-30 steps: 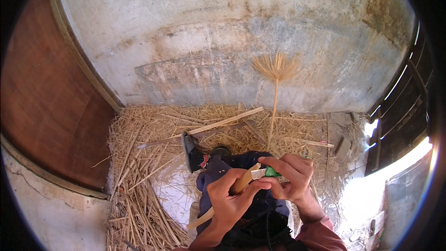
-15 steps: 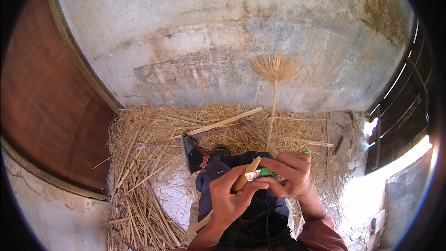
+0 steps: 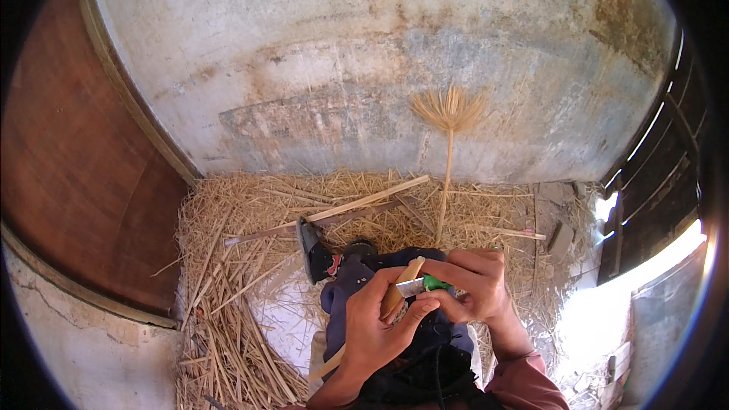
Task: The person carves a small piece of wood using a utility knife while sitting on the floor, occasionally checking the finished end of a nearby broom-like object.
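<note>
My left hand is closed around a pale split bamboo strip, whose upper end sticks up past my fingers. A lower length of it comes out by my left wrist. In my right hand is a small knife with a green handle. Its short, shiny blade lies across the bamboo just below the tip. My left thumb is close to my right thumb, under the blade. Most of the handle is hidden inside my right fingers.
Straw and shavings cover the floor, with long split strips piled at the left. A straw broom leans head-up on the stained wall. My shoe lies ahead; a brown door panel stands left.
More of the blade shows now across the bamboo. My left thumb has dropped slightly away from the blade, and my right hand has shifted a little.
</note>
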A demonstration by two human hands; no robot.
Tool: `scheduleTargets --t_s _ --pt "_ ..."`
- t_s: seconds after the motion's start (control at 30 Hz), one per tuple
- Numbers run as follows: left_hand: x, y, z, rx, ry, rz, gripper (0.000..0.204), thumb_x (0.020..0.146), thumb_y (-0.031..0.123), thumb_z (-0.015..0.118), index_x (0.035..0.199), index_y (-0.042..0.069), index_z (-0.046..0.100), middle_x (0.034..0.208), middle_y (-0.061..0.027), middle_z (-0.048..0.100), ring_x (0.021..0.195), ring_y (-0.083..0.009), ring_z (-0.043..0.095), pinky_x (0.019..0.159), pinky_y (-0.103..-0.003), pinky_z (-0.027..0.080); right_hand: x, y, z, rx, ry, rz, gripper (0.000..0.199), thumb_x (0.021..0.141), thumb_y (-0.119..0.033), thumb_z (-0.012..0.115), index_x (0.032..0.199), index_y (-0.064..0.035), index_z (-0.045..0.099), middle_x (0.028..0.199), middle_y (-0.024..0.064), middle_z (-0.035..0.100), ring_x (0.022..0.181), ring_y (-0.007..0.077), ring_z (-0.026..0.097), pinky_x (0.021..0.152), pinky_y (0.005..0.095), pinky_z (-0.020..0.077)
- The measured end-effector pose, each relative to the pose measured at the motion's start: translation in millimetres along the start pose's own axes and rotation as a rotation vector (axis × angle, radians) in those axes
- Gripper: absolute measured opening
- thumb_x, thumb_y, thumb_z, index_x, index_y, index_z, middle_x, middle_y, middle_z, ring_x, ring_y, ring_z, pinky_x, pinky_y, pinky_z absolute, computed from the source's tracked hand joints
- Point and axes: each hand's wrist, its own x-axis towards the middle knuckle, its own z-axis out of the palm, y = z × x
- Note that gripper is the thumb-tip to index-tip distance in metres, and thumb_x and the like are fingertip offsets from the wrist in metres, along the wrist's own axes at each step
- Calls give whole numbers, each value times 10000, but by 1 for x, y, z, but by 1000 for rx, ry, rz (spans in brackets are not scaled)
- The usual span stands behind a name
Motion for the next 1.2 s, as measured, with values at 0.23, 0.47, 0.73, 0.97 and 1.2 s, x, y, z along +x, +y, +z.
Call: scheduleTargets --t_s 0.23,0.47,0.73,0.97,1.2 --pt "4 -8 2 98 81 181 379 835 155 950 1107 -45 778 794 -26 734 693 -44 602 602 -236 468 0 -4 -5 -69 -13 8 439 734 -296 928 1123 -118 830 684 -1 556 532 194 586 498 340 469" --pt "4 -4 7 77 111 160 273 842 101 914 1036 -42 786 791 -39 747 707 -47 636 604 -244 495 -5 -6 0 -119 32 32 415 766 -267 909 1147 -122 832 685 -4 559 527 188 582 491 340 472" --pt "1 -2 -4 194 -15 -45 243 861 156 934 913 8 748 736 2 699 674 -21 563 574 -234 441 -3 -13 0 -102 73 67 446 761 -280 915 1168 -117 836 674 1 558 521 191 579 484 335 466" --pt "2 -14 -8 -69 -137 -76 219 938 161 869 1037 13 743 787 26 682 700 -10 520 605 -220 396 -2 2 1 25 -38 18 414 784 -304 866 1143 -100 853 653 28 589 509 196 600 491 335 459" --pt "5 -16 -2 35 -74 62 207 948 149 840 1008 -16 731 749 -2 665 682 -29 512 586 -246 396 -1 -6 5 -52 13 43 412 773 -286 914 1129 -100 826 690 6 562 524 206 582 495 347 474"
